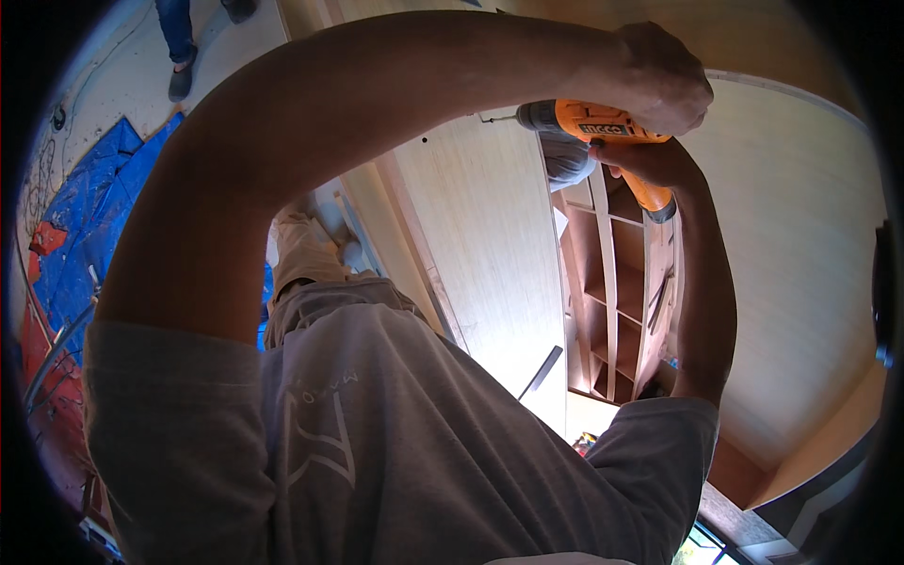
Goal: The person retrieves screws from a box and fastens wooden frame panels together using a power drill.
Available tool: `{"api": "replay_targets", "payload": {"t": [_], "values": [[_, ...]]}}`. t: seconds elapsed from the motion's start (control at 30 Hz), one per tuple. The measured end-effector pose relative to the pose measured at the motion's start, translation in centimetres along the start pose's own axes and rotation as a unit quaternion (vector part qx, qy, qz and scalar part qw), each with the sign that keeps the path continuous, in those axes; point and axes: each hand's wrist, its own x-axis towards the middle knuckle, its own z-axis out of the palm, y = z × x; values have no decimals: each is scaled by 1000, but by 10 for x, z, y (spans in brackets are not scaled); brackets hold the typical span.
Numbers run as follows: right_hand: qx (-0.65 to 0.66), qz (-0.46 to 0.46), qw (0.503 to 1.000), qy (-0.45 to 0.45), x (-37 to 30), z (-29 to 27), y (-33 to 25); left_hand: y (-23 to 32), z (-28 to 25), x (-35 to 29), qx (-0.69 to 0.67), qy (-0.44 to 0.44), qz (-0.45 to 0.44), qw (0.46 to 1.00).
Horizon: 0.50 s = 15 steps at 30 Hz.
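An orange and black cordless drill (579, 120) lies across the upper right, its chuck and thin bit pointing left over a pale wooden panel (480, 217). The bit's tip is at or close to the panel's surface; I cannot tell whether it goes in. My right hand (650, 160) is wrapped around the drill's handle, a finger by the trigger. Reaching across the top, my left hand (667, 80) is closed over the rear of the drill's body. A small dark hole (425, 140) shows in the panel, left of the bit.
Open wooden shelving (617, 282) stands beyond the panel. A large pale board (791, 245) curves along the right. A dark flat strip (540, 371) lies on the panel. Blue sheeting (85, 226) covers floor at left; another person's leg (179, 42) shows at top left.
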Motion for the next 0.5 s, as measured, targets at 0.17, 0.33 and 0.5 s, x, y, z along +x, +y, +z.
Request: {"api": "replay_targets", "payload": {"t": [0.17, 0.33, 0.5], "values": [[-8, 8, 1000, -6, 1, 0, -9, -1, -5, -7, -46, -30, -44, 998], [2, 7, 1000, 7, 6, -2, 8, 1, -2, -4, -91, -1, -69, 994], [-23, 14, 1000, -2, 7, -1, 3, 2, 2, -5, -52, -3, -49, 997]]}}
